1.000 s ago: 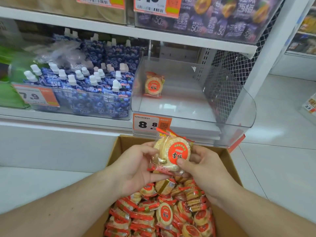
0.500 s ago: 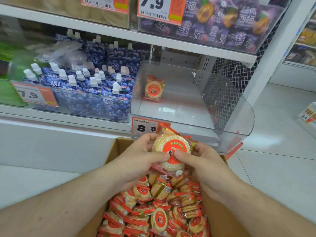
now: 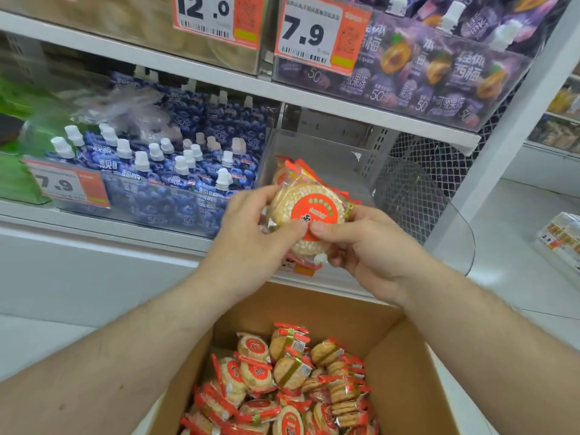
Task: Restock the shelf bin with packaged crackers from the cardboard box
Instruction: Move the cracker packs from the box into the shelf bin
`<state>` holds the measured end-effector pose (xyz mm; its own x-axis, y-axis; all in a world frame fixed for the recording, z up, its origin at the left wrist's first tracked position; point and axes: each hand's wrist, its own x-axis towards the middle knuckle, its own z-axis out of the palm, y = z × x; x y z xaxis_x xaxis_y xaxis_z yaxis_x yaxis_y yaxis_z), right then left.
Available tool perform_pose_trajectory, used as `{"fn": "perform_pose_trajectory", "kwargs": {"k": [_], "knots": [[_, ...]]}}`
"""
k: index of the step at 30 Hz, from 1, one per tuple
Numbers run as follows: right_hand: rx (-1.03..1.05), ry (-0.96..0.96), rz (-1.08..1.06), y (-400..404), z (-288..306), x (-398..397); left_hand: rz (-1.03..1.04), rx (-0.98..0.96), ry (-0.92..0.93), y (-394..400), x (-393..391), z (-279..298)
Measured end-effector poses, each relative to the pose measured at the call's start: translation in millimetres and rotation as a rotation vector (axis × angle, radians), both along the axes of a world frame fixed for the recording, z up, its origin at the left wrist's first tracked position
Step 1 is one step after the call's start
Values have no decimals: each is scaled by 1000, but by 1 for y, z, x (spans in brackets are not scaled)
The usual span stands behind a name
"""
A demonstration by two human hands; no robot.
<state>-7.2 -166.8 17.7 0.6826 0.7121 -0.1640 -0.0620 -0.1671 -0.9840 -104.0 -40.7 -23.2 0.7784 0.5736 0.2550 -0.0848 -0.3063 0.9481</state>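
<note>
Both hands hold a small stack of round cracker packs with red labels, raised in front of the clear shelf bin. My left hand grips the stack's left side, my right hand pinches its right side with the thumb on the label. The stack hides the bin's front left part, and I cannot tell what lies inside there. Below, the open cardboard box holds several more cracker packs.
A bin of blue spouted drink pouches stands left of the clear bin. Purple pouches fill the shelf above, with price tags 7.9 and 12.0. A wire mesh panel closes the shelf's right end. White floor lies right.
Both hands have lifted the cracker packs up out of the box to the height of the clear bin's front. The view has tilted up, and the pack seen lying in the bin is now covered.
</note>
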Motion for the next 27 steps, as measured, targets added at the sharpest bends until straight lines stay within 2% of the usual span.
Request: {"fn": "perform_pose_trajectory", "kwargs": {"k": [2, 5, 8, 11, 14, 18, 22, 27], "knots": [[12, -6, -59, 14, 8, 19, 144, 230, 1, 12, 3, -5], [-62, -25, -179, 35, 7, 68, 289, 341, 41, 27, 8, -17], [-257, -97, -265, 57, -14, 110, 253, 275, 73, 36, 10, -24], [-369, -156, -252, 82, -37, 131, 181, 188, 75, 36, 13, -25], [-401, -198, -226, 108, -52, 139, 179, 157, 59, 33, 14, -27], [-412, -265, -295, 130, -66, 151, 195, 152, 61, 31, 14, -25], [-519, -450, -315, 145, -72, 159, 214, 157, 90, 33, 14, -22], [-617, -529, -241, 158, -71, 161, 223, 161, 92, 32, 15, -20]]}}
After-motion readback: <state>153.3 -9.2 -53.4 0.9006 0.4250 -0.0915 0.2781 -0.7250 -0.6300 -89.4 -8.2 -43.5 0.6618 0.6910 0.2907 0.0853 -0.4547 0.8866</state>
